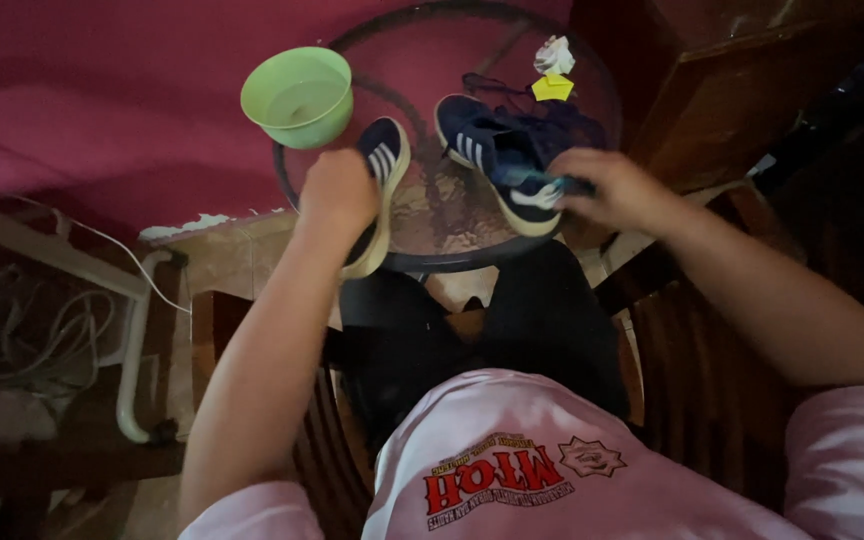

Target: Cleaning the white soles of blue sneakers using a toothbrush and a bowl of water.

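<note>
My left hand [337, 195] grips a navy sneaker with white stripes and a cream sole [384, 160], held on its side at the near edge of a small round glass table [432, 255]. A second navy sneaker [497, 155] lies on the table to the right, its dark laces [552, 125] loose behind it. My right hand [607, 190] rests by that shoe's heel, fingers closed around a small dark object that I cannot identify.
A light green plastic bowl [299, 97] stands at the table's far left rim. A crumpled white paper [553, 55] and a yellow scrap [552, 89] lie at the back. I sit on a wooden chair [667, 340]. White pipes and cables [62, 330] lie left.
</note>
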